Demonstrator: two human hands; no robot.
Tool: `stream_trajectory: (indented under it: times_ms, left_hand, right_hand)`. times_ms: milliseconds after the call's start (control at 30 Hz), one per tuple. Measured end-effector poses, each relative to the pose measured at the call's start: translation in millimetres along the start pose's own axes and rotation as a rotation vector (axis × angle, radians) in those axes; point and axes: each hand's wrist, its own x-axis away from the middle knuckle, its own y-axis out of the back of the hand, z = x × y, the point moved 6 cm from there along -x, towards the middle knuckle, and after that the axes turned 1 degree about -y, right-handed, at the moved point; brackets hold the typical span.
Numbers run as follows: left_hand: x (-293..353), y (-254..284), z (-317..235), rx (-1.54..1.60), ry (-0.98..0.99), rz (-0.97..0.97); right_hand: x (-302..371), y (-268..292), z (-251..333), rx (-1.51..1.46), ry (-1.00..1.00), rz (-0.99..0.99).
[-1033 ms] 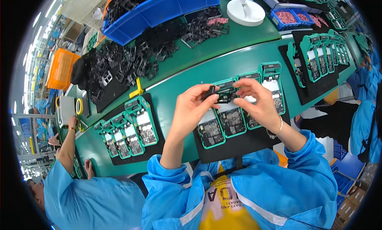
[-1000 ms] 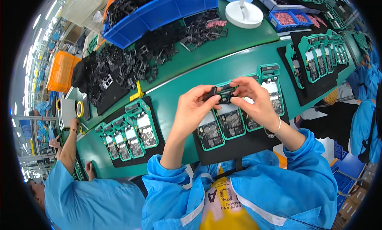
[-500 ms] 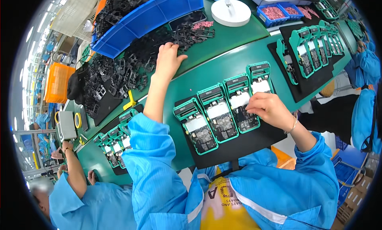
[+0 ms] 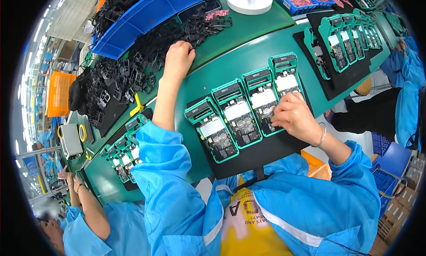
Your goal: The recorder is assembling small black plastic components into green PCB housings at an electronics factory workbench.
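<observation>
My left hand (image 4: pixel 179 60) is at the near edge of a heap of small black plastic parts (image 4: pixel 131 72), its fingers curled and the thumb drawn in. Its fingertips are hidden, so what they grip does not show. My right hand (image 4: pixel 296 116) is pinched over the lower part of the third green frame from the left (image 4: pixel 262 100), which holds a circuit board. Whatever it pinches is too small to make out. Beside it stand two more board-filled green frames to the left (image 4: pixel 214 131) (image 4: pixel 238 116), and another (image 4: pixel 286 78) to the right, partly covered by my hand.
The frames rest on a black mat (image 4: pixel 222 169). More green frames (image 4: pixel 339 45) stand on a mat at the right, others (image 4: pixel 122 156) at the left by a co-worker's blue sleeve (image 4: pixel 84 231). Behind are a blue bin (image 4: pixel 151 23), a white round base (image 4: pixel 249 1) and trays of pink pieces (image 4: pixel 299 0).
My left thumb has drawn in toward the fingers at the heap. My right hand stays pinched over the same frame. The co-worker's arms have shifted, and the whole view has moved slightly.
</observation>
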Motion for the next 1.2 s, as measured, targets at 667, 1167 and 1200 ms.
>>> stream_trajectory:
  times_ms: [667, 1167, 1200]
  left_hand:
    - [33, 60, -79, 1.217, 0.573, -0.093]
    - [72, 49, -256, 0.349, -0.638, -0.098]
    - [73, 49, -251, 0.383, -0.559, -0.089]
  right_hand:
    - [-130, 31, -7, -0.453, 0.04, -0.427]
    - [-24, 45, -48, -1.107, -0.404, -0.056]
    - [-19, 50, -52, -1.077, -0.422, -0.047]
